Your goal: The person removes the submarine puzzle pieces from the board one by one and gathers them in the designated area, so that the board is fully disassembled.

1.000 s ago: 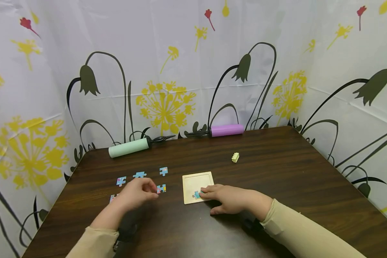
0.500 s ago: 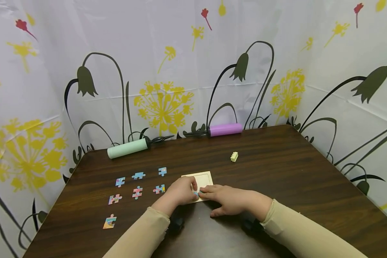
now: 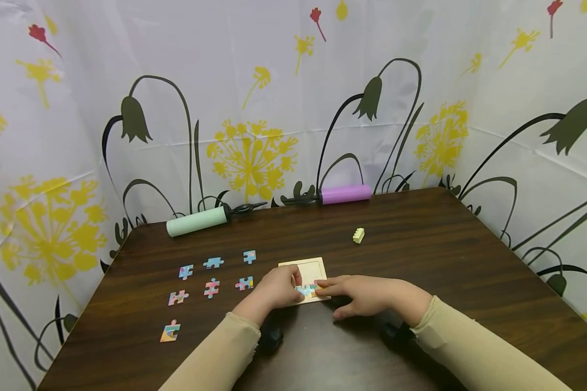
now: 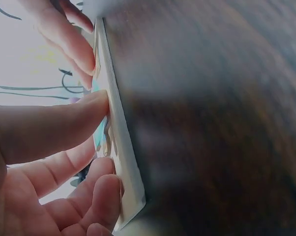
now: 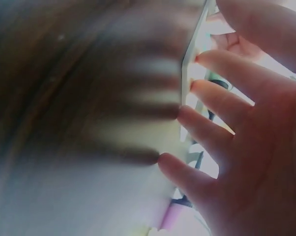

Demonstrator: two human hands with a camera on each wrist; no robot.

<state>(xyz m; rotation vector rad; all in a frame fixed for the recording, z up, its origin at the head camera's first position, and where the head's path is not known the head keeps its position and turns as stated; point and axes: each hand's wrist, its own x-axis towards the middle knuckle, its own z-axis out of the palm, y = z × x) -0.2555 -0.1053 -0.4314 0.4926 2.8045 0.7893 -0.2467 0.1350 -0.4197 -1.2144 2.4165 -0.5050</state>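
A square wooden puzzle tray (image 3: pixel 313 266) lies on the table, with light-blue jigsaw pieces (image 3: pixel 305 290) along its near edge. At the tray's near left, my left hand (image 3: pixel 275 286) has its thumb and curled fingers on a blue piece (image 4: pixel 100 135); the left wrist view shows the thumb pressing near the tray rim. From the right, my right hand (image 3: pixel 374 296) reaches over the tray's near right corner. Its fingers are spread, with fingertips touching the pieces and rim in the right wrist view. Both hands partly hide the pieces in the tray.
Several loose jigsaw pieces (image 3: pixel 212 288) lie spread out on the table's left side. A small pale-yellow block (image 3: pixel 358 235) stands behind the tray to the right. A mint-green pump (image 3: pixel 198 221) and a purple pump (image 3: pixel 345 194) lie along the back edge, before a floral curtain.
My left hand has moved right, from the loose pieces to the tray. My right hand has shifted slightly right, showing more of the pieces in the tray.
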